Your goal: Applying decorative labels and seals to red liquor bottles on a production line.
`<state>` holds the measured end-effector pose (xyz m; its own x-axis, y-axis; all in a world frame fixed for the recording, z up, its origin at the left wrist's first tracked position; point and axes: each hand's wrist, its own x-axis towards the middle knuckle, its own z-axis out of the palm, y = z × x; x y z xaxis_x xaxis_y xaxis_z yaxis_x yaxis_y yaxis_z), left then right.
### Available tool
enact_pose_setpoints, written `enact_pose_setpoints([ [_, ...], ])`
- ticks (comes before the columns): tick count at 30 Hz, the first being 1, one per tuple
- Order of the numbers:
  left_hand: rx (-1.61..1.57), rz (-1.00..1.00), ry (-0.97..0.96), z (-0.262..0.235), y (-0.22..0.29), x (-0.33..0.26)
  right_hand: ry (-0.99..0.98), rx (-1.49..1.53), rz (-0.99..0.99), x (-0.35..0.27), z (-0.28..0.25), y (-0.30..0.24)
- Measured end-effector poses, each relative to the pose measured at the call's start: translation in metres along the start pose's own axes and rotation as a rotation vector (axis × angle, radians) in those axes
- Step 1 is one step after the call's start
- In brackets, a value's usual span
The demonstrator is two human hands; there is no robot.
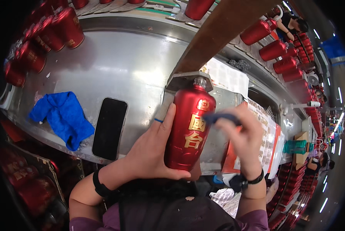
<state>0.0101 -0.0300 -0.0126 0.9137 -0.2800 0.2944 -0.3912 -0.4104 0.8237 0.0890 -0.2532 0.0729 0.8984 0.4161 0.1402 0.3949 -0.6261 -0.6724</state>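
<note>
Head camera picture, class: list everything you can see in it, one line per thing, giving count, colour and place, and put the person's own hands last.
held bottle: one, red with gold characters, centre, upright.
dark blue object: one, blurred, at the bottle's front, in the right hand.
phone: one, black, flat on the metal bench.
blue cloth: one, crumpled, left of the phone.
other red bottles: many, along the conveyor at top left and top right.
printed sheets: several, white and orange, right.
co-workers: at least two, far right.
left hand: grips the bottle's side.
right hand: holds the dark blue object.
</note>
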Motion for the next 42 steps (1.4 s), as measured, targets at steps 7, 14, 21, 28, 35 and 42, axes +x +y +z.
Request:
enact_pose_setpoints([
  [7, -0.007, -0.03, -0.058, 0.006, -0.004, 0.001, -0.042, -0.076, -0.508, -0.06, 0.022, -0.015],
  [14, -0.019, -0.121, -0.095, 0.001, 0.009, -0.002, 0.129, -0.069, -0.313, -0.035, 0.005, 0.01],
  [21, 0.48, 0.164, -0.032, 0.002, 0.026, -0.009, 0.255, -0.136, 0.003, -0.035, -0.039, 0.075],
  [28, 0.521, 0.2, -0.022, 0.01, 0.025, 0.001, 0.319, 0.33, 0.57, -0.111, -0.133, 0.175],
  [35, 0.506, 0.122, 0.013, 0.008, 0.019, -0.004, 0.065, -0.196, 0.761, -0.193, -0.102, 0.156],
  [42, 0.474, 0.087, 0.049, 0.013, 0.009, -0.009, 0.124, -0.647, 0.443, -0.231, -0.022, 0.089],
])
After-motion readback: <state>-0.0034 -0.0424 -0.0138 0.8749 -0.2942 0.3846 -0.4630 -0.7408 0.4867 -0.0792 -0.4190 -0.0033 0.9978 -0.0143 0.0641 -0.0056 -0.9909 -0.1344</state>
